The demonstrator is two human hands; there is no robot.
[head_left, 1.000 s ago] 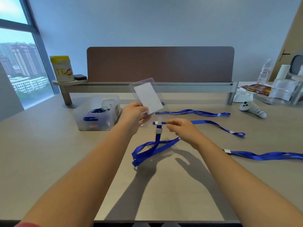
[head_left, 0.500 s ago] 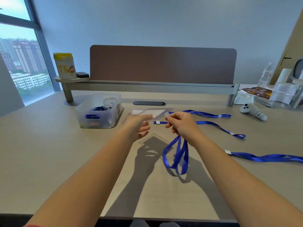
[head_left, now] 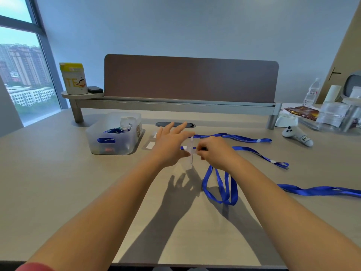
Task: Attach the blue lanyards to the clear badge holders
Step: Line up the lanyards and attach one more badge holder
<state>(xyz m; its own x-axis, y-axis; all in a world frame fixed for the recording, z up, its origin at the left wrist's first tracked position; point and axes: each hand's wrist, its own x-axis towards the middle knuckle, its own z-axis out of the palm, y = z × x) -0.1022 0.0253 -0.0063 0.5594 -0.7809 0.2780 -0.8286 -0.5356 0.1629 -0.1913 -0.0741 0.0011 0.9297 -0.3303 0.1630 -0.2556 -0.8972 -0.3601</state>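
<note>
mid-attach on one holder. my right hand (head_left: 214,151) pinched the clip end of a blue lanyard (head_left: 220,188) against the clear badge holder (head_left: 191,153), which was held edge-on above the desk (head_left: 58,182); loop hung down to the desk. my left hand (head_left: 172,145) was open, fingers spread, palm just beside the holder. couldn't tell if the clip had seated. three more lanyards (head_left: 254,151) lay loose to the right, no holders on them. so most of the job was left.
</note>
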